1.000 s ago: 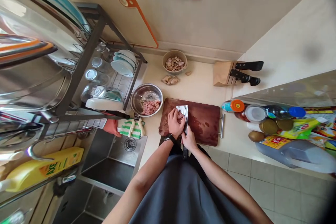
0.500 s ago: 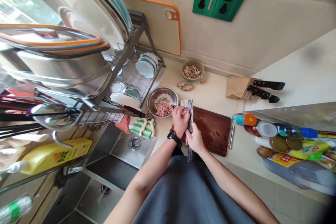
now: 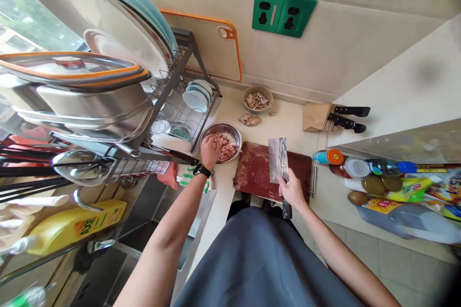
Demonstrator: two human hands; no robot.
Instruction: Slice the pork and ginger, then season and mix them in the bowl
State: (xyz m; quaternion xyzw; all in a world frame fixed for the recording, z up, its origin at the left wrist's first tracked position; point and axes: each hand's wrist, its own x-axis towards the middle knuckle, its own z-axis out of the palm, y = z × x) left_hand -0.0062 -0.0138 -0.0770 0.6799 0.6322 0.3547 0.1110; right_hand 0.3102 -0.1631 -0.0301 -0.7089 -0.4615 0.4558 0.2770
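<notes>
My left hand (image 3: 210, 152), with a black watch on the wrist, reaches over the near left rim of a steel bowl (image 3: 236, 130). Its fingers curl around some chopped meat at the side of the pinkish heap of chopped meat (image 3: 226, 147) in the bowl. My right hand (image 3: 292, 189) is closed round the handle of a cleaver (image 3: 278, 159). The wide blade, smeared with residue, hangs over the dark red-brown cutting board (image 3: 252, 169). Small scraps and wet marks lie on the board.
Behind stand a bowl of sliced pieces (image 3: 258, 99) and a ginger root (image 3: 249, 119). A knife block (image 3: 317, 117) is at the back right, with bottles and jars (image 3: 363, 175) in front. At left are a dish rack (image 3: 201, 67), the sink (image 3: 158, 206) and a striped cloth (image 3: 187, 176).
My left hand has left the cleaver blade and moved left to the steel bowl. The cleaver, in my right hand, has shifted right over the board. The whole view has turned slightly.
</notes>
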